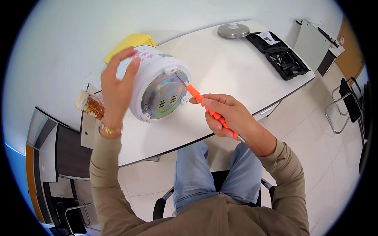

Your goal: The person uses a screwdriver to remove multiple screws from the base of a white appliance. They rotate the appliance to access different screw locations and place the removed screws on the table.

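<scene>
A white rice cooker (136,96) with pink flowers lies on its side on the table, its shiny metal base plate (163,92) turned toward me. In my right hand (230,114) is an orange flexible-shaft screwdriver (214,114), gripped around its middle. Its metal tip reaches the upper right edge of the base plate, near a white foot; whether it sits in a screw is too small to tell. My left hand (120,80) is raised in front of the cooker's left side, thumb and fingers apart and holding nothing. It covers part of the cooker's wall.
Behind the cooker lies a yellow bag or cloth (134,41). A jar (91,104) with brown contents stands at the left. On the white table (220,74), a steel lid (234,30) and an open black tool case (285,61) lie farther right. A black chair (348,98) stands beyond.
</scene>
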A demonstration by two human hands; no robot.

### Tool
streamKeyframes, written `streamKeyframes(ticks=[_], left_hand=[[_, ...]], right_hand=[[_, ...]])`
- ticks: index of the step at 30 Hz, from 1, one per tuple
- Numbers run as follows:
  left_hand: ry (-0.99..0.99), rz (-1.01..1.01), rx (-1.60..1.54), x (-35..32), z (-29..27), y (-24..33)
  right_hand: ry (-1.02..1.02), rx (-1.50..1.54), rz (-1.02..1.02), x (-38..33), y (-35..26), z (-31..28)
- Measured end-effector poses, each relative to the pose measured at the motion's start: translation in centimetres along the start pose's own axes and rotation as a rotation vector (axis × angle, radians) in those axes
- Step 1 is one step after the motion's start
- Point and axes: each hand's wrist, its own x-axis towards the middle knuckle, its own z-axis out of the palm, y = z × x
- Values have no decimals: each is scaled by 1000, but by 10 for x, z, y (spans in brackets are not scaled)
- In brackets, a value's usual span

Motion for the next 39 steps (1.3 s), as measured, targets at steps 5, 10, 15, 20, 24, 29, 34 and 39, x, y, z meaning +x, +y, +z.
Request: streamKeyframes(ticks=[5,10,15,20,24,29,34,39], left_hand=[[-86,-123,220,53,8,-42],[-194,-266,550,81,11,-71],[-334,-372,297,89,12,-114],[-359,-376,182,85,17,-97],[-354,-365,121,86,16,-103],[-338,-395,99,84,20,-100],[-327,-347,111,82,16,-102],[-340,-300,114,83,21,-101]], right_hand=[[-2,-6,23,10,-4,-2],[-12,14,41,16,-6,-4],[-41,5,64,21,-8,-7],[-76,60,104,24,-12,-15],[-96,83,201,22,-25,-15],[-91,-21,294,24,-41,-13],[-50,-533,282,26,-71,3],[22,-627,383,25,-92,16]])
